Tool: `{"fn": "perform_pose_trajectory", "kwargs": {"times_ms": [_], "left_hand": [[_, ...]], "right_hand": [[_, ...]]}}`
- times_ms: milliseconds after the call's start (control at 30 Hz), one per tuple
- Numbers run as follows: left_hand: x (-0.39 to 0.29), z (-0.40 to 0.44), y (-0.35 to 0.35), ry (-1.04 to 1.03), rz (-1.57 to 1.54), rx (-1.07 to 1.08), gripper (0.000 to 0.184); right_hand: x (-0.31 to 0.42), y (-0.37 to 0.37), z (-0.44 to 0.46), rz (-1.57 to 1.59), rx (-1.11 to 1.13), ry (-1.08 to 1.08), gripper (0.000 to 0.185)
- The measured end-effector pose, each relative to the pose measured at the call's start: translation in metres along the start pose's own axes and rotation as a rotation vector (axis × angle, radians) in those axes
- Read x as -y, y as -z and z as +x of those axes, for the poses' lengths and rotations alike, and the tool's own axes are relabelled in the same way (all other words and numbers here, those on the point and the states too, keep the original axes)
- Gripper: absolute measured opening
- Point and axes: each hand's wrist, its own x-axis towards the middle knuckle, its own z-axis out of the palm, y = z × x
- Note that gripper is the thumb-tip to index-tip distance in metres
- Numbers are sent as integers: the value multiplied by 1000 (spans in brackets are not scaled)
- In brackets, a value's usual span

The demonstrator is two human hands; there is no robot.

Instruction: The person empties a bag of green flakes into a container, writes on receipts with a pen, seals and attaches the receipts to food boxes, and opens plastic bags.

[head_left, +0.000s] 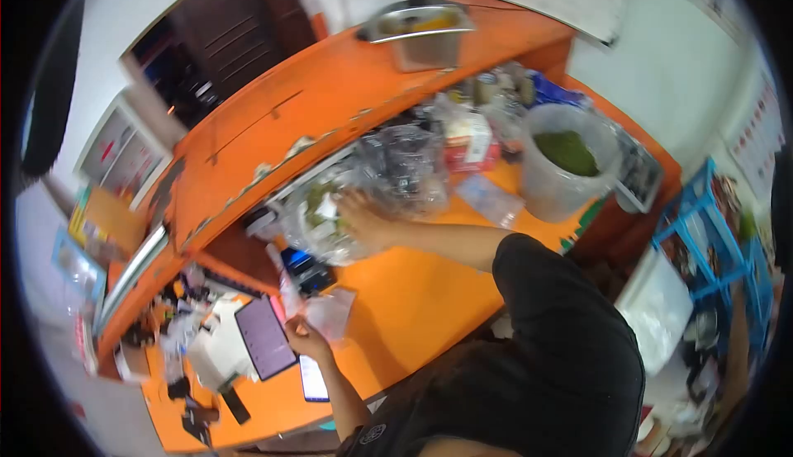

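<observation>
My left hand [308,338] is closed at the edge of a small clear plastic bag [334,310], beside a tablet [264,338] with a lit screen. A phone [313,378] with a white screen lies just below that hand. Across the counter, my right hand [363,219] reaches in under the raised shelf, fingers stretched over a clear plastic bag [340,249]. Something green and white scraps [325,208] show at that bag, slightly blurred. Whether the right fingers touch the scraps I cannot tell.
An orange shelf [273,127] overhangs the orange counter [405,292]. On the shelf stands a metal pan [425,48]. A translucent bucket [552,176] with green powder sits at the right, near dark plastic bags [405,160]. A blue rack [702,234] stands right of the counter.
</observation>
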Motion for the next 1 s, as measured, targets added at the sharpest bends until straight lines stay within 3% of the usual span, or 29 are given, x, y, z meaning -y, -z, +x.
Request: {"fn": "perform_pose_trajectory", "kwargs": {"times_ms": [33, 100, 233, 333, 433, 467, 533, 633, 733, 833, 933, 1000], "left_hand": [[-3, 1, -2, 16, -62, -11, 8], [-16, -2, -14, 51, -462, 29, 9], [-68, -33, -45, 375, -711, 369, 15], [-118, -84, -72, 714, -703, 631, 32], [-184, -120, -78, 878, -838, 820, 35], [-189, -125, -85, 893, -850, 868, 35], [-189, -134, -104, 926, -868, 967, 35], [-183, -143, -126, 763, -938, 1053, 34], [-212, -148, -122, 825, -899, 1035, 40], [-191, -152, -147, 730, -918, 1259, 39], [-216, -160, -145, 665, -902, 1180, 40], [-220, -169, -152, 249, -610, 913, 39]], "right_hand": [[-2, -2, -21, 69, -41, 49, 64], [13, 13, -63, 171, 236, -92, 59], [34, 23, -154, 463, 473, -216, 52], [50, 14, -196, 1013, 312, -644, 41], [56, 42, -210, 1205, -33, -829, 29], [62, 59, -212, 1108, -194, -948, 23], [38, 64, -228, 1098, -145, -855, 23], [26, 81, -249, 979, -166, -826, 22], [28, 87, -261, 951, -360, -871, 21], [21, 92, -270, 1010, -458, -852, 20], [18, 105, -278, 996, -494, -818, 19], [20, 113, -282, 932, -503, -827, 20]]}}
